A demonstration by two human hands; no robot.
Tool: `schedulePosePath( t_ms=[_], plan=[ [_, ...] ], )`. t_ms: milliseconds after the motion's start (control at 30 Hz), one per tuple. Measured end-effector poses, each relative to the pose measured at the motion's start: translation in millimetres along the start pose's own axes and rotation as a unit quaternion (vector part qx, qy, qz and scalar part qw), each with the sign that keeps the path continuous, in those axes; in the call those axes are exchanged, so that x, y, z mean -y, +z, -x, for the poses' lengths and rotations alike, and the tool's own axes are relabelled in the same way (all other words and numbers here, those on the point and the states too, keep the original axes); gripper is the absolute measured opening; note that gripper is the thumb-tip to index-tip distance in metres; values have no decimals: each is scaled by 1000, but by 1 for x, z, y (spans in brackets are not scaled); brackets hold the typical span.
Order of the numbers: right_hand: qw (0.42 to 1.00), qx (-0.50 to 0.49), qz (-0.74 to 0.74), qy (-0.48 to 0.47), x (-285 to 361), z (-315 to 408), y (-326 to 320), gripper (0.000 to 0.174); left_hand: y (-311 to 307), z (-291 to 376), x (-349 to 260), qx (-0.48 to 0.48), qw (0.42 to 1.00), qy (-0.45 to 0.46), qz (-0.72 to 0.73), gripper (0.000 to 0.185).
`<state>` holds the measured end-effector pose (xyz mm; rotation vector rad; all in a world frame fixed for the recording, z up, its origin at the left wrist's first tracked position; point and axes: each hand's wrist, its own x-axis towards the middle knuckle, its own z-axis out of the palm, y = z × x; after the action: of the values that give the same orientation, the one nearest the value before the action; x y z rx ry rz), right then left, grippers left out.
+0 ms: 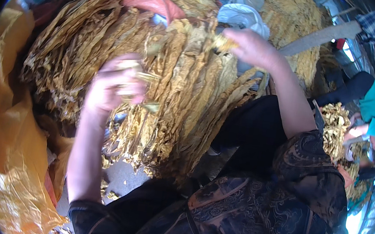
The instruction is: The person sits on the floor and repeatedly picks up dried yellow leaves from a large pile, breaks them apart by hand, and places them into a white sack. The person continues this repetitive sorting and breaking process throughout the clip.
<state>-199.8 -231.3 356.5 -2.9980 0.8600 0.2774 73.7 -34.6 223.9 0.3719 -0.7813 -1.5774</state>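
Observation:
Before me lies a wide heap of dried yellow-brown tobacco leaves (176, 90), laid lengthwise side by side. Over its left part is my left hand (115, 82), blurred, with its fingers closed around several pale leaf stalks (148, 76). The stalk ends stick out to the right. Farther up on the right, my right hand (250, 47) pinches a yellow bundle of leaf ends (223, 43) above the heap's upper edge. Blur hides whether that bundle is still joined to the leaves below. My legs are bent beside the heap's right side.
A large orange plastic sheet (14, 112) rises along the left. Red sacking (156, 4) and a white plastic sack (245, 16) lie behind the heap. A wooden beam (320, 38) slants at upper right. Another person in green (373, 106) works by more leaves (334, 129).

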Motion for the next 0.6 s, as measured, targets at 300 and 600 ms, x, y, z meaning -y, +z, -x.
schedulePosePath(
  t_ms=[300,600],
  plan=[
    [987,-91,130,6,-93,32,-31,36,-52,89,-8,-295,905,-122,-280,37],
    [939,-23,138,-315,54,-12,37,40,-28,288,56,-258,707,-407,-518,33]
  ],
)
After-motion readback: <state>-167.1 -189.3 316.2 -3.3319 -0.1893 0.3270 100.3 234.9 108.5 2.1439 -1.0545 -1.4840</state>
